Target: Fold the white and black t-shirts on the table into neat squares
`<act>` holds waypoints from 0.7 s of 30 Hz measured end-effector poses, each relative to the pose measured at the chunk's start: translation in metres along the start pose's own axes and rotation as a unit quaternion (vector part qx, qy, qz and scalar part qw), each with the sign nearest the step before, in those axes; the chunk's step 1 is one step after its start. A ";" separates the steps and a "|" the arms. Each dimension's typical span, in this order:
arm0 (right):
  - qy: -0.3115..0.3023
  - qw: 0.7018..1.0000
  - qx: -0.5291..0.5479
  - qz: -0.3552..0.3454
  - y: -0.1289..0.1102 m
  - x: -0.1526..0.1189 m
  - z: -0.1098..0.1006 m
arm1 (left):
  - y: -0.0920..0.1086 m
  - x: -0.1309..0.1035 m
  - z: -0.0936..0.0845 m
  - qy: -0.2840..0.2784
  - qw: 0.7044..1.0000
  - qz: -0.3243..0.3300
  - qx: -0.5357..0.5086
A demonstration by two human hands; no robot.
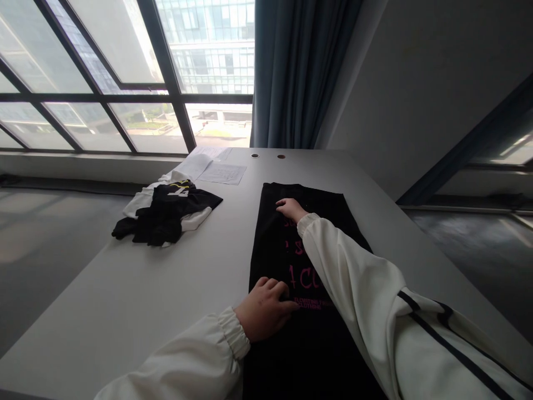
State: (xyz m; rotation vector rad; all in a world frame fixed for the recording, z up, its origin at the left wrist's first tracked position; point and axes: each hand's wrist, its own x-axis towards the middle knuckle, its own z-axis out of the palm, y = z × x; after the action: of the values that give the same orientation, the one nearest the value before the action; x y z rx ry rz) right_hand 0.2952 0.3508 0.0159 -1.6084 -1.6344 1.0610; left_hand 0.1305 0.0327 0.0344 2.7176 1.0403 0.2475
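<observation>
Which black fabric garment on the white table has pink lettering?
The long black fabric garment with pink lettering, spread beneath the left hand and right hand. The other black garment, bearing white and yellow print, lies crumpled farther left.

There is one view, from the camera worn on the person's head. It looks forward and down over the long, white table [195,266], from above its near end. The bare left hand [264,308] is close to the camera, and the bare right hand [292,210] is farther. The view is wide: it reaches the large, dark-framed glass window [178,99] at the far left, the dark blue cloth curtain [287,72] at the far middle, and the grey wall [441,72] on the right.
</observation>
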 end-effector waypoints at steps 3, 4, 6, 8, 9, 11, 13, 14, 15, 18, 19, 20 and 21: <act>0.017 0.999 0.038 -0.004 0.002 -0.003 0.000 | 0.002 0.002 -0.004 -0.042 0.998 0.046 0.006; 0.027 0.998 0.051 -0.005 0.003 -0.004 0.000 | 0.002 0.002 -0.006 -0.048 0.997 0.065 -0.001; 0.045 0.997 0.070 -0.001 0.004 -0.003 0.001 | -0.001 0.002 -0.009 -0.049 0.994 0.095 -0.023; 0.051 0.995 0.079 0.009 0.006 -0.002 0.002 | -0.003 0.001 -0.013 -0.048 0.993 0.104 -0.037; 0.051 0.995 0.082 0.016 0.007 -0.001 0.002 | -0.004 0.001 -0.015 -0.050 0.992 0.104 -0.040; 0.047 0.995 0.086 0.023 0.008 0.000 0.003 | -0.005 0.000 -0.017 -0.055 0.992 0.103 -0.044; 0.043 0.994 0.095 0.018 0.009 0.002 0.004 | -0.005 0.000 -0.019 -0.056 0.992 0.103 -0.049; 0.043 0.995 0.086 0.008 0.009 0.003 0.004 | -0.004 0.000 -0.020 -0.055 0.992 0.102 -0.052; 0.043 0.997 0.066 -0.004 0.009 0.004 0.004 | -0.004 0.000 -0.020 -0.052 0.992 0.101 -0.055; 0.051 0.998 -0.025 -0.033 0.012 0.004 0.002 | -0.004 -0.001 -0.018 -0.027 0.993 0.085 -0.073; 0.055 0.996 -0.052 -0.038 0.014 0.004 0.001 | -0.004 -0.001 -0.015 -0.006 0.995 0.068 -0.075; 0.060 0.995 -0.069 -0.040 0.016 0.002 0.000 | -0.005 -0.001 -0.012 0.021 0.996 0.043 -0.073; 0.065 0.994 -0.078 -0.044 0.018 0.000 -0.001 | -0.006 -0.001 -0.008 0.052 0.997 0.008 -0.063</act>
State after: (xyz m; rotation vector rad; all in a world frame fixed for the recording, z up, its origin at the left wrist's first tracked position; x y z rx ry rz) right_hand 0.3045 0.3501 0.0010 -1.6500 -1.7178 0.7837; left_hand 0.1243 0.0376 0.0409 2.6242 0.9942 0.4474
